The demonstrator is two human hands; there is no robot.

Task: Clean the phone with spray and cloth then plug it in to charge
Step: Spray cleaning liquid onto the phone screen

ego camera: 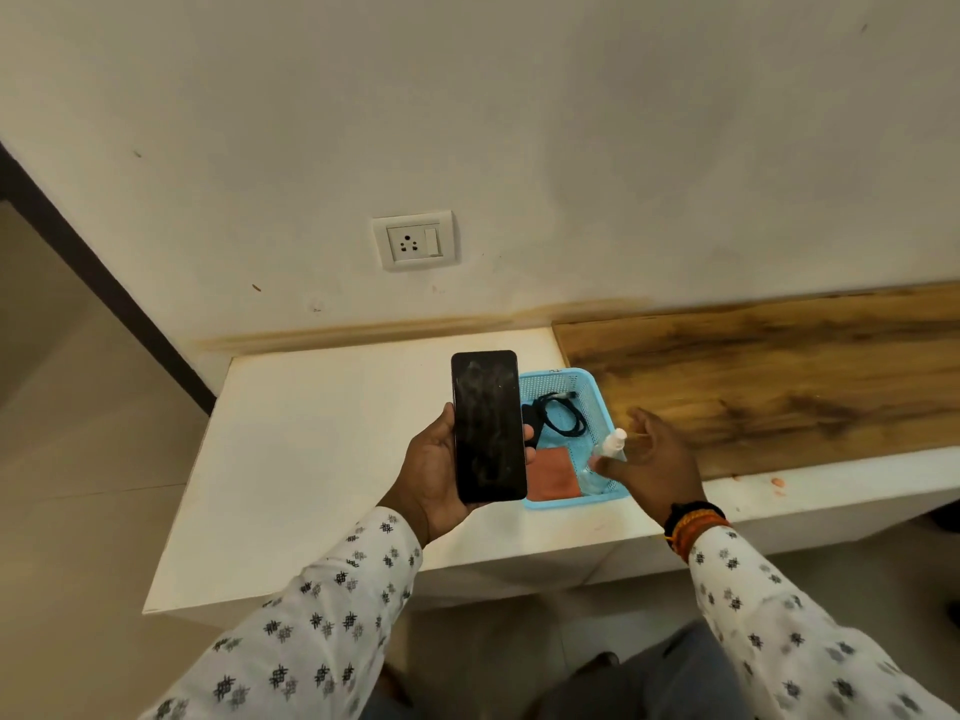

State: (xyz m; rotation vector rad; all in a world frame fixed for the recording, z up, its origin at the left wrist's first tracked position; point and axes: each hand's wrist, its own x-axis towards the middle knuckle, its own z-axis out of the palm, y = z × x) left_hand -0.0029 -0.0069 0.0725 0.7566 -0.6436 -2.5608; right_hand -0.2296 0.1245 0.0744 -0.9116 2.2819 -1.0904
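My left hand (434,470) holds a black phone (488,426) upright, its smudged dark screen facing me, above the white counter. Behind it stands a light blue basket (582,379). Inside lie a coiled black charging cable (558,415) and an orange-brown cloth (556,472). A small clear spray bottle (610,449) with a white cap leans at the basket's right side. My right hand (652,454) is at that bottle with its fingers spread, thumb touching the bottle's lower part; a firm grip is not visible.
A white wall socket with a switch (414,241) sits above the counter. The white counter (311,459) ends at its left and front edges. A wood-grain surface (779,376) lies to the right of the basket.
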